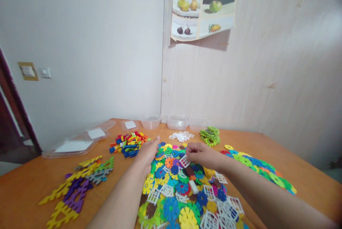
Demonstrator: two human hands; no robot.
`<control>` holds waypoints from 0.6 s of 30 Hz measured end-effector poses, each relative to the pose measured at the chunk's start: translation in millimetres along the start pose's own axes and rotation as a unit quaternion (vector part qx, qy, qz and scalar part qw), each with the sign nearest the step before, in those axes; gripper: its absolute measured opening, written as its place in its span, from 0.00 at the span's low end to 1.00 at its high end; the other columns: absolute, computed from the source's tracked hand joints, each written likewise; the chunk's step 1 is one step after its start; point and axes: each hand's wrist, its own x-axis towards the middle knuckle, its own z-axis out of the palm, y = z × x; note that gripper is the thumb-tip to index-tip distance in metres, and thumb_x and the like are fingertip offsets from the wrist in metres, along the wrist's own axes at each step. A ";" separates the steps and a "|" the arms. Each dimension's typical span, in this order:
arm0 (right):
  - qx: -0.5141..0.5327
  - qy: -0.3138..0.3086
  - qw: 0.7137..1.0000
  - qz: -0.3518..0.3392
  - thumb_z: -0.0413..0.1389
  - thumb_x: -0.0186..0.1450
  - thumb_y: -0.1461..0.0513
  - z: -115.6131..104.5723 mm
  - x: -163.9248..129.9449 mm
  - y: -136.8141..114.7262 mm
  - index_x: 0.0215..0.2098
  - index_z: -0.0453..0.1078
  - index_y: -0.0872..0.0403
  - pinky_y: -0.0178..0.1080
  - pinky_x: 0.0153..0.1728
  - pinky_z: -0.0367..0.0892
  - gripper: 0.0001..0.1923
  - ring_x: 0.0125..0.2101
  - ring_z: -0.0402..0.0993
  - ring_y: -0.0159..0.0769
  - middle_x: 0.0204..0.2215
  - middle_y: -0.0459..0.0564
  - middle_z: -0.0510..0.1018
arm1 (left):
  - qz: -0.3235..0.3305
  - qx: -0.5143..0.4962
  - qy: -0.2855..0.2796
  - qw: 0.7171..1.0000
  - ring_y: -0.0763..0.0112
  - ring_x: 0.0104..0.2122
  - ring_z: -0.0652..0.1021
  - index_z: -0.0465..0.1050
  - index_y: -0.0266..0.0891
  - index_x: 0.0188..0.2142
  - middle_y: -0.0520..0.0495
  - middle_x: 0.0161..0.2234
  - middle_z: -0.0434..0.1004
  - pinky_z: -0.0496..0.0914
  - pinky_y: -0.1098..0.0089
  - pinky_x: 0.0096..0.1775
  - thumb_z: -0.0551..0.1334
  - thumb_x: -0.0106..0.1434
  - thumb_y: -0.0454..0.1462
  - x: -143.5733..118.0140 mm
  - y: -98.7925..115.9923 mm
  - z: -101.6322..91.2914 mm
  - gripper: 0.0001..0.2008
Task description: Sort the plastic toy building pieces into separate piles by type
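A large mixed pile of snowflake discs [171, 209] in many colours lies in front of me, with white lattice window pieces scattered through it. My right hand [201, 154] is above the far part of the pile, its fingers closed in a pinch on a white window piece [184, 161]. At the pile's left edge is my left hand [148, 154], fingers stretched forward and holding nothing that I can see. A white block [193, 187] and a yellow disc [188, 217] lie on the pile nearer to me. Beyond my hands sits a small heap of white window pieces [181, 136].
Building bricks [129, 144] are heaped left of the pile, with flat notched pieces [77, 195] nearer. Green linking pieces [210, 136] stand at the back; more discs [263, 166] lie right. Clear tubs [177, 122] and lids [72, 147] line the table's [120, 182] back and left.
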 end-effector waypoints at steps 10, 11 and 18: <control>0.259 0.106 0.949 0.145 0.56 0.60 0.67 -14.8 40.9 -3.0 0.31 0.64 0.54 0.29 0.24 0.72 0.05 0.23 0.76 0.28 0.24 0.47 0.77 | -0.013 0.000 0.006 1.000 0.58 0.41 0.79 0.74 0.36 0.38 0.37 0.43 0.80 0.71 0.65 0.36 0.62 0.56 0.57 -2.7 5.6 2.7 0.26; 0.277 0.129 0.941 0.145 0.56 0.61 0.68 -16.4 44.5 -2.2 0.32 0.63 0.54 0.28 0.27 0.73 0.05 0.25 0.77 0.28 0.25 0.47 0.77 | -0.018 -0.002 0.005 1.000 0.58 0.42 0.79 0.73 0.36 0.39 0.37 0.44 0.79 0.71 0.65 0.37 0.61 0.57 0.56 -3.1 6.4 2.0 0.26; 0.315 0.171 0.922 0.148 0.56 0.63 0.66 -9.8 21.5 10.0 0.37 0.66 0.56 0.30 0.25 0.74 0.03 0.25 0.76 0.29 0.28 0.50 0.78 | -0.025 -0.013 -0.023 0.999 0.60 0.41 0.79 0.74 0.36 0.41 0.37 0.45 0.79 0.70 0.65 0.38 0.61 0.57 0.57 -5.5 8.7 -3.2 0.27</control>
